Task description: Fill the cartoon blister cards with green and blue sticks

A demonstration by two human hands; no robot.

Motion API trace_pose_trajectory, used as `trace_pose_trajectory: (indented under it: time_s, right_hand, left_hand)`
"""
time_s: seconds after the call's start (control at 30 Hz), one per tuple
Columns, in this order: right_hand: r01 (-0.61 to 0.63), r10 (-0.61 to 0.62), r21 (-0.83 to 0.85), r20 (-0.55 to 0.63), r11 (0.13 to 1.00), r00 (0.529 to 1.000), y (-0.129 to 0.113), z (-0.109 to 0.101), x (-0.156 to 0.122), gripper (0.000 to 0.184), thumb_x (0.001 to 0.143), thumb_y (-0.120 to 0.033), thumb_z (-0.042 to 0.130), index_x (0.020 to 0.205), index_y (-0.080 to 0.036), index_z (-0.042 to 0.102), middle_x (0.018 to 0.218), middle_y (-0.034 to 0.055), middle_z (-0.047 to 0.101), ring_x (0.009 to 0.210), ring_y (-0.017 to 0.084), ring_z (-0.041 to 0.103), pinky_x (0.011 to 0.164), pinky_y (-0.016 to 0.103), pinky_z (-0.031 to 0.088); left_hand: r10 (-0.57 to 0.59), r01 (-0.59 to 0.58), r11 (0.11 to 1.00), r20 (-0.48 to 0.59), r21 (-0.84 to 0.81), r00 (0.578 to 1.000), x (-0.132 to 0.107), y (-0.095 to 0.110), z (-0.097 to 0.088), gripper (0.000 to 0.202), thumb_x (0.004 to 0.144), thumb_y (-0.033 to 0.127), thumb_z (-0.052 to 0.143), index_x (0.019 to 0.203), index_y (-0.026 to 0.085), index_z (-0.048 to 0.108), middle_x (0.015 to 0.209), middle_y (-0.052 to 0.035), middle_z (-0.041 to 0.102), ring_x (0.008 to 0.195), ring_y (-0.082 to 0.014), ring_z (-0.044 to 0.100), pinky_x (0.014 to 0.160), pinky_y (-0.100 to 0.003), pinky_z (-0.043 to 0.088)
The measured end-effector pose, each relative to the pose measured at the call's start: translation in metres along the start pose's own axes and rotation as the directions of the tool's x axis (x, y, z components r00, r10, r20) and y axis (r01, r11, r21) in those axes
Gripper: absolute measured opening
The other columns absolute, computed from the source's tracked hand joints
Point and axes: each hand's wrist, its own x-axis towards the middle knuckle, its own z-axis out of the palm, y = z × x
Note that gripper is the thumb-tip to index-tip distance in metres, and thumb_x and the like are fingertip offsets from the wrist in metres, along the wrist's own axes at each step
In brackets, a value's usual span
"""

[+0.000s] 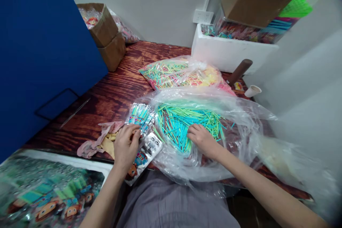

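My left hand (126, 145) is closed on a small printed plastic packet (141, 116) that has blue and green sticks inside. More flat printed packets (145, 153) lie under and beside that hand at the table's front edge. My right hand (202, 139) rests, fingers curled, on a heap of blue and green sticks (184, 123) inside an open clear plastic bag (240, 114). Whether it pinches any sticks is hidden.
A second bag of mixed coloured sticks (181, 73) lies behind. A white foam box (227, 51) of packets, a brown cylinder (239, 71) and a paper cup (252, 91) stand at back right. Cardboard boxes (107, 32) sit back left, a blue panel (40, 53) left, a crumpled cloth (101, 139) near my left hand.
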Motion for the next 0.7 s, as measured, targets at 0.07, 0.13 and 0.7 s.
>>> trace_pose_trajectory:
  time_s: [0.07, 0.13, 0.7]
  right_hand:
    - [0.073, -0.073, 0.000, 0.037, 0.997, 0.997, -0.003, -0.003, -0.005, 0.016, 0.093, -0.018, 0.059, 0.079, -0.016, 0.063, 0.088, 0.0076, 0.063, 0.090, 0.023, 0.049, 0.077, 0.035, 0.034]
    - [0.119, -0.119, -0.002, 0.067, 0.993, 0.991, -0.005, -0.004, -0.007, 0.017, 0.094, -0.018, 0.057, 0.077, -0.016, 0.062, 0.084, 0.0071, 0.062, 0.087, 0.023, 0.049, 0.077, 0.035, 0.034]
    - [0.156, -0.160, 0.035, 0.239, 0.987, 0.958, 0.003, -0.008, -0.001, 0.009, 0.091, -0.013, 0.056, 0.084, -0.017, 0.060, 0.080, 0.0064, 0.065, 0.077, 0.021, 0.055, 0.070, 0.034, 0.032]
  left_hand:
    - [0.009, -0.009, 0.999, 0.008, -0.032, 1.000, -0.006, 0.004, 0.001, 0.017, 0.094, 0.027, 0.052, 0.097, 0.020, 0.066, 0.100, -0.0055, 0.067, 0.100, -0.0217, 0.061, 0.091, -0.037, 0.045]
    - [0.018, -0.018, 0.998, 0.009, -0.058, 1.000, -0.009, 0.009, 0.002, 0.016, 0.094, 0.026, 0.052, 0.099, 0.020, 0.066, 0.102, -0.0054, 0.067, 0.101, -0.0212, 0.061, 0.092, -0.037, 0.045]
    - [0.067, -0.062, 0.996, 0.073, -0.067, 0.995, -0.027, 0.021, 0.002, 0.016, 0.095, 0.023, 0.049, 0.101, 0.022, 0.063, 0.105, -0.0065, 0.066, 0.104, -0.0225, 0.060, 0.093, -0.040, 0.046]
